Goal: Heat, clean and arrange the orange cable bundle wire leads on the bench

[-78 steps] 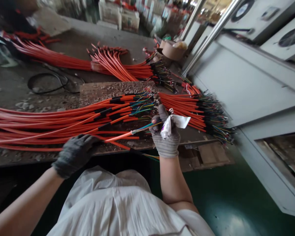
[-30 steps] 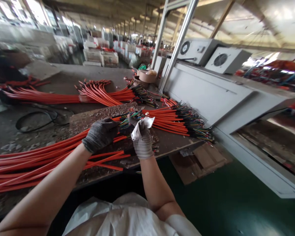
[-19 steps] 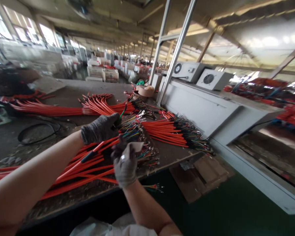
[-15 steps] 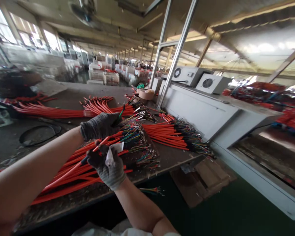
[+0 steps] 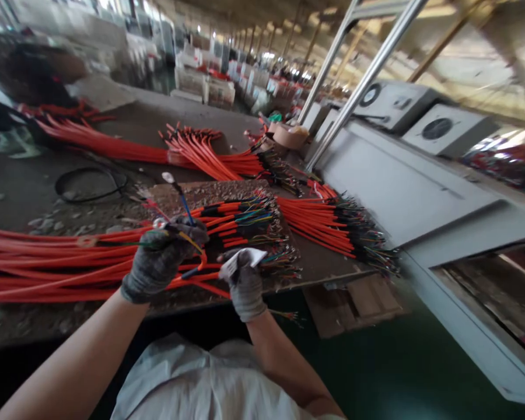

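Note:
My left hand (image 5: 160, 254), in a grey knit glove, is closed around the end of an orange cable (image 5: 202, 261). Blue, green, yellow and red wires fan out from between its fingers, some with terminals at their tips. To its right, my gloved right hand (image 5: 246, 286) pinches a small white piece (image 5: 251, 256) that looks like a label or tape. Beneath both hands lies a bundle of orange cables (image 5: 91, 265), with stripped multicoloured wire ends (image 5: 262, 217) pointing right.
Another orange cable bundle (image 5: 317, 224) rests at the table's right end. Farther back are more orange cables (image 5: 205, 154), a black cable loop (image 5: 90, 184) and a tape roll (image 5: 290, 136). A grey machine (image 5: 350, 169) with a metal frame stands right. Cardboard (image 5: 354, 309) lies below the table edge.
My left hand has drawn back toward me and now shows wires fanning from its grip. My right hand has moved right, still with the white piece. The view has tilted down.

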`<state>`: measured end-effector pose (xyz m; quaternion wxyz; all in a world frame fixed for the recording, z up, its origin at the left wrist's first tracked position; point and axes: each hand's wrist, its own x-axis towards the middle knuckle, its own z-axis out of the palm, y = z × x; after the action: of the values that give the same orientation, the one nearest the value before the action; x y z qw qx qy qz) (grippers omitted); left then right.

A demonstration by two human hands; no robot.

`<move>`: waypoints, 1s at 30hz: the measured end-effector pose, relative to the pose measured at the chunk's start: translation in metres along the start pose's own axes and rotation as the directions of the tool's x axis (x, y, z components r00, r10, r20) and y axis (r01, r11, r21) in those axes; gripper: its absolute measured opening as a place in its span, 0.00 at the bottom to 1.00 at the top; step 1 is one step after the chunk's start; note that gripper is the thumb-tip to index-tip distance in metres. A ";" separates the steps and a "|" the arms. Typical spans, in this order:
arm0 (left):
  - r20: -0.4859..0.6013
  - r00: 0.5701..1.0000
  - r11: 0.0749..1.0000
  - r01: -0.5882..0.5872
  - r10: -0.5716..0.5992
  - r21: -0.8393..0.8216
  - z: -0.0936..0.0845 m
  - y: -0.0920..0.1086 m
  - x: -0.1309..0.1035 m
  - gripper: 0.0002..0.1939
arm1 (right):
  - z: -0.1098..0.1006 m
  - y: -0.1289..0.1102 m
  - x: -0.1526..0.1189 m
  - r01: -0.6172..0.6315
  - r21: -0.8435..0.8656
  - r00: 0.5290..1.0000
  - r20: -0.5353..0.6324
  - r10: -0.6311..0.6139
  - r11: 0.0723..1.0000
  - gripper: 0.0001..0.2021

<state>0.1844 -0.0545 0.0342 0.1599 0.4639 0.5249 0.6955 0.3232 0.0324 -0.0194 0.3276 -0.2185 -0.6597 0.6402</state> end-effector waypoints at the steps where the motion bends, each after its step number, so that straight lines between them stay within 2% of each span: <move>1: -0.056 0.998 1.000 0.015 -0.016 -0.022 -0.001 0.003 -0.014 0.09 | -0.002 -0.004 -0.001 -0.036 0.057 0.998 -0.055 0.039 0.998 0.26; 3: -0.099 0.995 0.999 0.016 -0.019 -0.036 -0.001 0.011 -0.036 0.15 | -0.002 -0.015 -0.003 -0.059 0.183 0.988 -0.129 0.083 0.981 0.20; 4: -0.100 0.995 0.999 -0.003 -0.001 -0.039 0.001 0.016 -0.045 0.19 | 0.000 -0.021 -0.004 -0.035 0.213 0.988 -0.137 0.065 0.976 0.18; 8: -0.039 0.991 0.992 -0.125 0.125 0.012 0.005 0.026 -0.062 0.30 | 0.007 -0.039 -0.006 0.128 0.114 0.990 -0.080 -0.119 0.985 0.13; 11: -0.030 0.990 0.990 -0.138 0.140 0.041 0.005 0.023 -0.066 0.36 | 0.010 -0.040 -0.003 0.221 0.092 0.974 -0.061 -0.216 0.971 0.12; 15: -0.020 0.995 0.994 -0.093 0.095 0.059 0.002 0.025 -0.068 0.37 | 0.005 -0.035 0.003 0.364 -0.013 0.931 0.042 -0.363 0.931 0.10; 17: -0.023 0.997 0.997 -0.070 0.070 0.023 0.001 0.033 -0.066 0.30 | -0.001 -0.032 0.004 0.464 -0.126 0.885 0.108 -0.453 0.877 0.08; 20: 0.003 0.999 0.998 -0.040 0.040 0.055 -0.003 0.046 -0.056 0.23 | -0.009 -0.027 0.006 0.567 -0.204 0.824 0.146 -0.548 0.798 0.13; 21: 0.010 0.999 0.994 -0.036 0.035 0.106 -0.005 0.049 -0.050 0.22 | -0.011 -0.025 0.007 0.559 -0.201 0.829 0.139 -0.542 0.804 0.15; 23: -0.024 0.998 0.980 -0.050 0.056 0.195 -0.008 0.049 -0.034 0.18 | -0.011 -0.022 0.011 0.492 -0.195 0.871 0.098 -0.482 0.848 0.13; 25: -0.081 0.996 0.976 -0.009 0.027 0.215 -0.011 0.044 -0.015 0.10 | -0.008 -0.022 0.019 0.435 -0.195 0.897 0.007 -0.442 0.879 0.10; 27: -0.076 0.996 0.980 0.050 -0.035 0.193 -0.013 0.039 0.003 0.09 | -0.005 -0.025 0.028 0.435 -0.201 0.889 -0.057 -0.454 0.878 0.11; 30: -0.037 0.995 0.979 0.093 -0.087 0.180 -0.014 0.035 0.022 0.12 | -0.005 -0.035 0.038 0.477 -0.282 0.868 0.000 -0.497 0.832 0.11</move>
<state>0.1709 -0.0606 0.0749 0.1406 0.4422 0.6089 0.6434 0.3052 0.0594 0.0211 0.4704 -0.1094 -0.7628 0.4300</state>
